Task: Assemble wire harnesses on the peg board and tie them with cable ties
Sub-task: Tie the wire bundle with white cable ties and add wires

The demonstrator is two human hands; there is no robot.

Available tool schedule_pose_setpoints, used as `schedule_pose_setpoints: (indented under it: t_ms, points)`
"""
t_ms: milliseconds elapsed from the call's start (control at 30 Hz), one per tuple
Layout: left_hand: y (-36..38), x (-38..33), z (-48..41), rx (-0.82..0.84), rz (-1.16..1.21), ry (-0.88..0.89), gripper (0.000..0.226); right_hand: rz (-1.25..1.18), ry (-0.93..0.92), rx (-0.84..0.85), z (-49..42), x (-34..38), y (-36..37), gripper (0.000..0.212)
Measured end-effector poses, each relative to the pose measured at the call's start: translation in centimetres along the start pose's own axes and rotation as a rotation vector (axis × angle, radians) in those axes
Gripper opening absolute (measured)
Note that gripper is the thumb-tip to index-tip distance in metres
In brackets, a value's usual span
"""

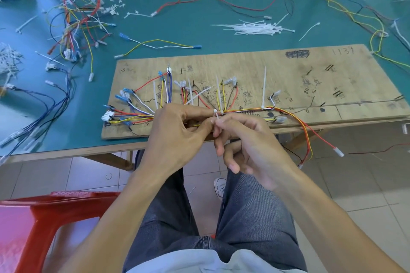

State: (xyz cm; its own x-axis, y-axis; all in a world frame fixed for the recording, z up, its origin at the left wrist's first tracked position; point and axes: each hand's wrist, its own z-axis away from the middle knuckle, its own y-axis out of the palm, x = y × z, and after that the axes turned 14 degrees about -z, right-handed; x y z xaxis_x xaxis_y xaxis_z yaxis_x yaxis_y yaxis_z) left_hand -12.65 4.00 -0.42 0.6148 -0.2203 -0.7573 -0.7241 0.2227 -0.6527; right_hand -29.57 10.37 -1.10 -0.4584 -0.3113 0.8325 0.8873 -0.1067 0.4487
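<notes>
While our left hand [177, 131] grips the wire bundle [244, 108] on the peg board [288, 73], our right hand [248, 139] pinches a cable tie [215, 111].

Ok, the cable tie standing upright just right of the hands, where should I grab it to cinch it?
Pinch the upright cable tie on the upper half of its free tail, coming from the right and above. It stands clear above the wire bundle, with bare board on that side.
</notes>
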Motion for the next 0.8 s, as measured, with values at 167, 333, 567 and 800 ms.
schedule_pose_setpoints:
  t_ms: [167,333,567,800]
  points:
    - [0.1,0.2,0.1,0.017,0.01,0.043,0.018,0.023,0.05,0.011,0.0,0.4,-0.1,0.024]
    - [0.1,0.1,0.2,0.013,0.009,0.07,0.023,0.0,0.059,0.01,0.2,0.4,0.0,0.024]
    - [0.1,0.1,0.6,0.027,-0.063,0.162,0.022,-0.013,-0.057,-0.12,0.2,-0.1,0.4,0.023]
    - [-0.2,0.4,0.6,0.011,-0.08,0.223,0.018,0.046,-0.274,-0.281,0.2,-0.9,1.3,0.016]
